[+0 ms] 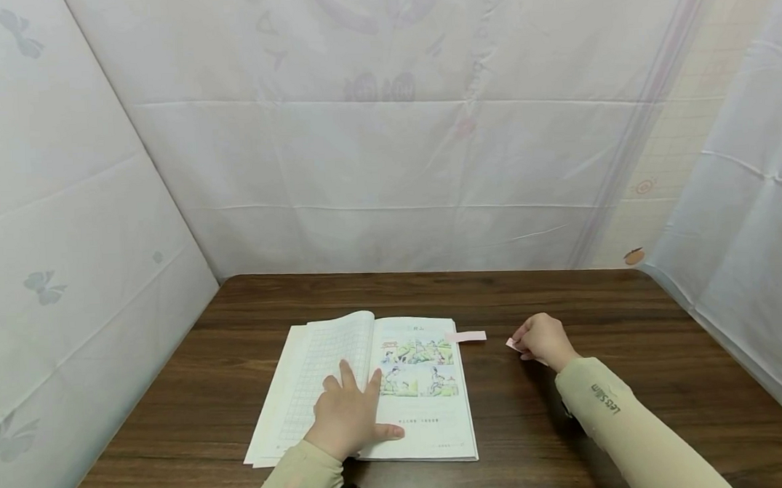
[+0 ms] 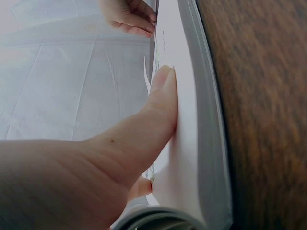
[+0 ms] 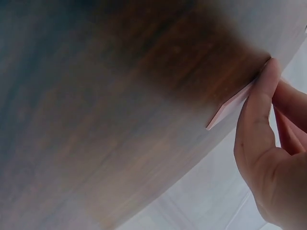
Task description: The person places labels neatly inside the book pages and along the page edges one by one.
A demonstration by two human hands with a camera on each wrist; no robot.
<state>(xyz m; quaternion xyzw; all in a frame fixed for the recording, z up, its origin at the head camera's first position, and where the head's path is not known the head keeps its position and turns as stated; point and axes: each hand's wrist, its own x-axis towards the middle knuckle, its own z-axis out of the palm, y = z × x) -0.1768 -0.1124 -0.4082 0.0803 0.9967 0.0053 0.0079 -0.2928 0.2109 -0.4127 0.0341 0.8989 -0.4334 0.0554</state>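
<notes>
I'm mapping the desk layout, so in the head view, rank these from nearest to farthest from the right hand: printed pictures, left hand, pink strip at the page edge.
1. Pink strip: jutting off the right page.
2. Printed pictures: on that page, left of the strip.
3. Left hand: spread over the open book, farthest left.

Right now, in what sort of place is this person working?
Probably a screened-off indoor desk space, though the room beyond is hidden. A brown wood-grain table fills the lower view, pale printed sheets hang around it, and an open illustrated book lies on top.
</notes>
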